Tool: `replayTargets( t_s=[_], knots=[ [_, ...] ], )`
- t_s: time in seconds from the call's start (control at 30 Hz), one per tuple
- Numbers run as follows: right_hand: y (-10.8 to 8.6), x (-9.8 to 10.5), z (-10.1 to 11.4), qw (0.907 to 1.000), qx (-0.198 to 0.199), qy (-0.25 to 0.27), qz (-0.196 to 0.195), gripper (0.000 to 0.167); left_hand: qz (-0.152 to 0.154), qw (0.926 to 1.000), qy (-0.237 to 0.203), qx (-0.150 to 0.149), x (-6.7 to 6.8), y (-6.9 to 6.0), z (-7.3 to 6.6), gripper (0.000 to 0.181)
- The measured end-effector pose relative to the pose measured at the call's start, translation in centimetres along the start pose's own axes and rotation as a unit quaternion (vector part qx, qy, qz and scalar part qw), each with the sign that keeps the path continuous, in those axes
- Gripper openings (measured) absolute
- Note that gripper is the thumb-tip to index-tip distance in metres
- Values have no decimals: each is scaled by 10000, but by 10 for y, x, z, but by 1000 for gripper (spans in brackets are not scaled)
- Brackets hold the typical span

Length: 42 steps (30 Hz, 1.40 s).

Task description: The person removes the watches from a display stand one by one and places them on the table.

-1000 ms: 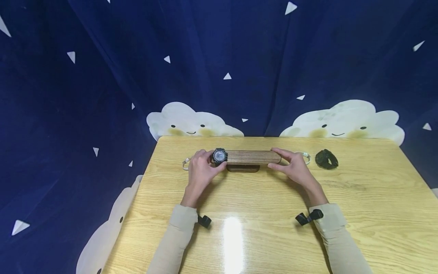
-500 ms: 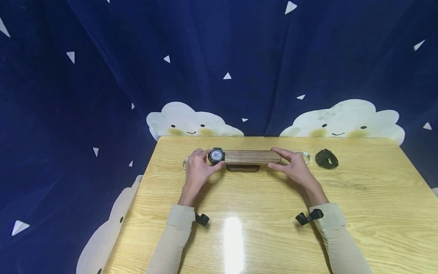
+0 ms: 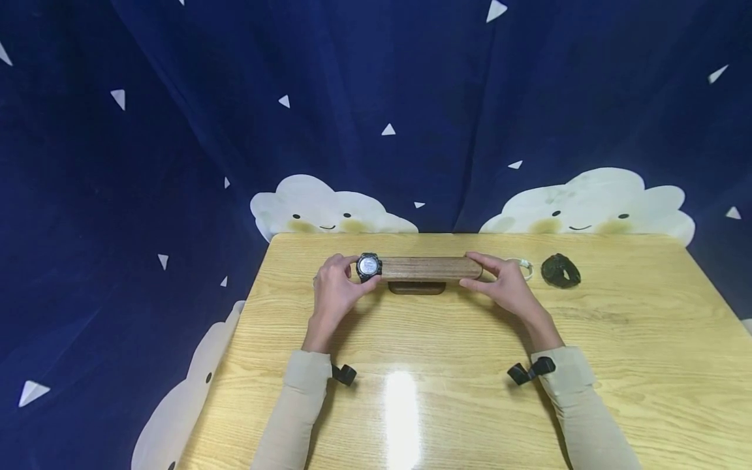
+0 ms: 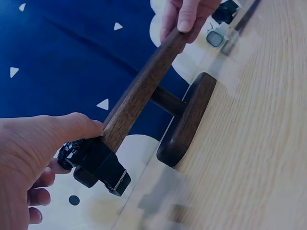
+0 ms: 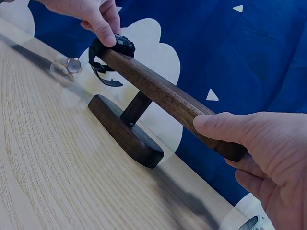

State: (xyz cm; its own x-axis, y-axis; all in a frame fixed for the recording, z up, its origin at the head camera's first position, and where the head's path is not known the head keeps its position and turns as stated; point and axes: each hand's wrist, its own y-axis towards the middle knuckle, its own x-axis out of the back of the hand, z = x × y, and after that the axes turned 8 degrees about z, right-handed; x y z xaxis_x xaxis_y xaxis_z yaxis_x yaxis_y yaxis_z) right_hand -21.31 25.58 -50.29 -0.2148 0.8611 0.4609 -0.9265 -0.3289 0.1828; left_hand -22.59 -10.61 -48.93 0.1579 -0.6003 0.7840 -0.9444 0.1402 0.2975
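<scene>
A dark wooden watch stand (image 3: 431, 268), a horizontal bar on a short post and rounded base (image 5: 125, 129), stands near the table's far edge. My left hand (image 3: 336, 285) pinches a black digital watch (image 3: 368, 265) at the bar's left end, thumb in front and fingers behind. In the left wrist view the watch's strap (image 4: 108, 175) hangs around and below the bar, its buckle end showing. With thumb and fingers, my right hand (image 3: 506, 285) grips the bar's right end. The left hand's fingertips behind the watch are partly hidden.
On the wooden table (image 3: 470, 405), a white-strapped watch (image 3: 525, 266) lies just beyond my right hand, and a second black watch (image 3: 561, 271) lies farther right. A watch with a round face (image 5: 74, 65) sits beyond the left end. A dark blue curtain (image 3: 352, 98) hangs behind.
My left hand and the black watch have slid a little leftward along the bar, towards its left end. The right hand and the stand have stayed in place.
</scene>
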Motion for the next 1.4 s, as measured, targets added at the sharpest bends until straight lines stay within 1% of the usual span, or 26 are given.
replayTargets(
  t_s=[0.1, 0.2, 0.4, 0.67, 0.83, 1.0, 1.03, 1.17, 1.27, 1.4],
  knots=[
    [1, 0, -10, 10000, 28, -39, -21, 61, 41, 10000, -7, -2, 1, 0, 1, 62],
    [2, 0, -12, 10000, 66, -44, -12, 62, 49, 10000, -36, -16, 2, 0, 2, 62],
    [2, 1, -12, 10000, 78, -18, -8, 61, 83, 10000, -17, -26, 3, 1, 3, 62],
    [2, 0, -12, 10000, 53, -63, -36, 62, 79, 9999, -31, 75, 6, 0, 2, 62],
    [2, 0, -12, 9999, 5, -96, -31, 63, 69, 9999, 52, 73, 7, 0, 4, 62],
    [1, 1, -12, 10000, 4, -75, -14, 62, 52, 10000, 16, 69, 9, 0, 6, 62],
    [1, 1, -12, 10000, 4, -91, -11, 63, 51, 10000, 5, 76, 9, 0, 7, 62],
    [-1, 1, 7, 9999, -39, -122, 10, 60, 24, 10000, -5, 84, 11, 1, 9, 63],
    [-1, 1, 9, 9999, -92, -134, 7, 60, -23, 10000, 15, 75, 13, 1, 10, 63],
    [2, 1, -10, 9999, -81, -128, -25, 63, -92, 9999, 50, 50, 14, 2, 11, 63]
  ],
)
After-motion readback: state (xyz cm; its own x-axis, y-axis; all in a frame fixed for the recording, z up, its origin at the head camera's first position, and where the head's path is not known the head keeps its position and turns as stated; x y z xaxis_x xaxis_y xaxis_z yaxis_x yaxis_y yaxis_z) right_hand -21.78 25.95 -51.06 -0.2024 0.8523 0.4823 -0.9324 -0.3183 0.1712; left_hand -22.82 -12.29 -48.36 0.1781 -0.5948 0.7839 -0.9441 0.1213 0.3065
